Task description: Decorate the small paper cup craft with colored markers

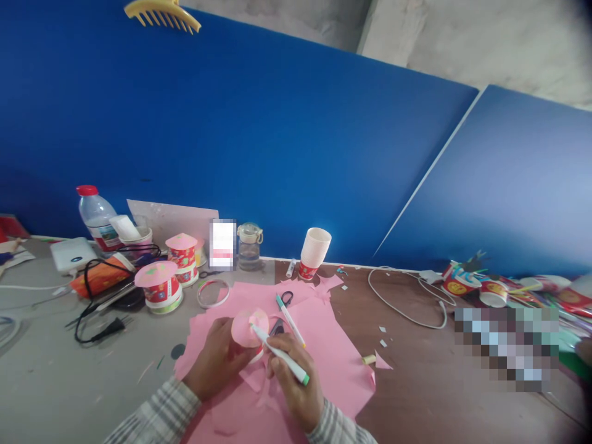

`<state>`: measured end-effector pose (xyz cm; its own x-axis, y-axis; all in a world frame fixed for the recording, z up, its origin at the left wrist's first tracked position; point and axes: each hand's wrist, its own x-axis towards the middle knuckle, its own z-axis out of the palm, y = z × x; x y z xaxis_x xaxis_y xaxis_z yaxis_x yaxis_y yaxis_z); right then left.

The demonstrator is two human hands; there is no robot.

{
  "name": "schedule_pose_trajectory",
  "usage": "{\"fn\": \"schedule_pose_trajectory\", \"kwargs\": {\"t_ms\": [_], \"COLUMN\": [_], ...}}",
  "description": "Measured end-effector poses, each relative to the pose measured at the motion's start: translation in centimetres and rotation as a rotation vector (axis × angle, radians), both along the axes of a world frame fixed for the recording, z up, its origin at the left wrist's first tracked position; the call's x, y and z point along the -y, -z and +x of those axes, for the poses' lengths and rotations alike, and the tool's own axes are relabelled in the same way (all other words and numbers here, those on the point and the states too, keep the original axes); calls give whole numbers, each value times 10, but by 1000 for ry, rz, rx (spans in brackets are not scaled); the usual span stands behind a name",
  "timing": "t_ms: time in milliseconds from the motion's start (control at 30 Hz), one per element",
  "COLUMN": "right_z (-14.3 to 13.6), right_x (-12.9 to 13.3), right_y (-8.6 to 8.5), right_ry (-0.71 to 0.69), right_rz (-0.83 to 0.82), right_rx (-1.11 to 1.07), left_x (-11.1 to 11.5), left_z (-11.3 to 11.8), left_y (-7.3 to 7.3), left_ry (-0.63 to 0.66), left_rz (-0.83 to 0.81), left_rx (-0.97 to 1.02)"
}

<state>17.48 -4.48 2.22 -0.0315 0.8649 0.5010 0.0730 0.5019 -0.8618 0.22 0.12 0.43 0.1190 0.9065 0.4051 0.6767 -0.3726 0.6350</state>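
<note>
Over the pink sheets (342, 370), toward the near side of the bench (416, 370), we're working on one small pink-topped cup (243, 334). Left hand (215, 357) is gripping its side between thumb and fingers. Right hand (296, 376) is pinching a white marker (282, 354), tip apparently touching the pink top, green end pointing back toward us.

Status on this one: top is sitting on the cup and pale marks are showing, but plenty of pink is reading as bare, so we're calling the marking partway. Exact pattern is too small to make out.

Just past the hands, scissors (277, 327) are lying partly hidden on the sheets, a second marker (290, 320) lying beside them, teal end toward the sheets' far edge. Tape roll (213, 304) is resting at the sheets' far left corner.

Farther left on the bench, two bigger red cups with pink tops are standing: the front cup (158, 287) is carrying green patches, so we're counting it as likely done; on the rear cup (182, 256) we aren't making out any marks clearly.

Near the bench's back edge, a white cup (316, 250) is standing in or on a red one, can't tell which; no pink top is showing, so we're listing it as untouched. Paper scraps (382, 343) are lying off the sheets' right edge, so some cutting is looking done.
</note>
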Motion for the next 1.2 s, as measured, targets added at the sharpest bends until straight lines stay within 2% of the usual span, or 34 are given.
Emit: {"fn": "schedule_pose_trajectory", "kwargs": {"t_ms": [733,1000,1200], "right_z": [0,2,1], "right_x": [0,1,0], "right_y": [4,0,4], "right_ry": [-4,-24,-7], "right_rz": [35,47,41], "right_rx": [16,35,42], "left_x": [1,0,1], "left_z": [1,0,0], "left_y": [-2,0,-1], "left_ry": [6,6,2], "left_rz": [52,34,23], "left_rx": [-50,-52,-55]}}
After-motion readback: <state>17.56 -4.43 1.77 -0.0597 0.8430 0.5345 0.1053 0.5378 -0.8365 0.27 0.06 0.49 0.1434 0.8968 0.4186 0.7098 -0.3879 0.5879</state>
